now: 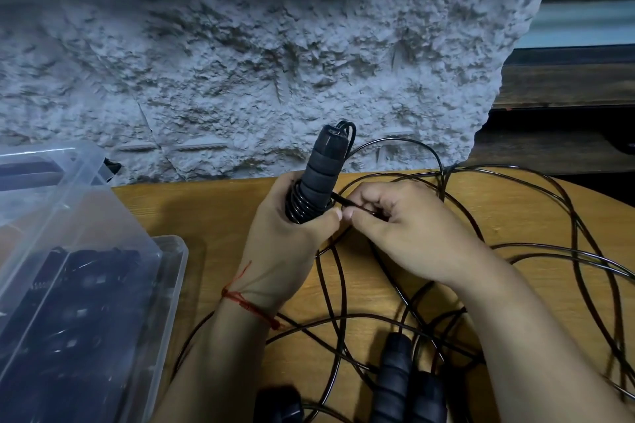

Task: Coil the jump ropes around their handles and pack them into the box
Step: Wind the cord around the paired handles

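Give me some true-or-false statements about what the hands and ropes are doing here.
1. The left hand grips a handle upright. True.
2. The right hand lies flat on the table. False: its fingers pinch the rope beside the handle.
3. The box is empty. False: dark things lie in it.
4. Spare handles lie on the table nearer the person. True.
5. Coils already wrap the held handle's lower end. True.
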The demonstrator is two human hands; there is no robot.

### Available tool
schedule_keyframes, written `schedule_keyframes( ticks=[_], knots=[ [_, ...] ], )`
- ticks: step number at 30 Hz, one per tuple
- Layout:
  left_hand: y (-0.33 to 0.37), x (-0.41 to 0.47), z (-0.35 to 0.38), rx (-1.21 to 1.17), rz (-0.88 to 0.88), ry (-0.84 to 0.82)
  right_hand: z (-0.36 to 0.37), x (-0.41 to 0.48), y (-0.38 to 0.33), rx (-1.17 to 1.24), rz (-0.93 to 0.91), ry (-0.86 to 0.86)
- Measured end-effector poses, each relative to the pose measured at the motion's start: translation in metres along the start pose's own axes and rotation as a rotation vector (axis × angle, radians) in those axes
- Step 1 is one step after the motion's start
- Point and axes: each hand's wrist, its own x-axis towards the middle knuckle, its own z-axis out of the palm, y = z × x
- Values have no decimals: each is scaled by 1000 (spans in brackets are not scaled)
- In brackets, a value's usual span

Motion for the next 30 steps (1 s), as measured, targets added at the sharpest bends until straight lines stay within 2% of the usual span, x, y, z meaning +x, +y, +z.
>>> schedule_keyframes(
  ticks=[6,10,13,15,19,23,26,30],
  knots=[
    [-3,-4,7,190,95,140,-6,-3,-12,-185,-36,-9],
    [-1,-10,12,284,153,243,-7,-4,-19,-262,-75,44],
    [1,-11,8,323,266,282,-9,-4,-20,-291,-69,107],
    [5,-12,3,299,328,288,-13,-4,-14,-342,-30,151],
    [9,-14,-1,211,289,320,-21,-2,11,-488,199,154],
    [6,-13,-3,291,285,261,-30,-6,36,-481,401,372],
    [0,-12,0,469,342,134,-36,-10,48,-468,559,523],
    [-8,-12,5,637,300,-9,-38,-10,52,-544,562,652]
  ],
)
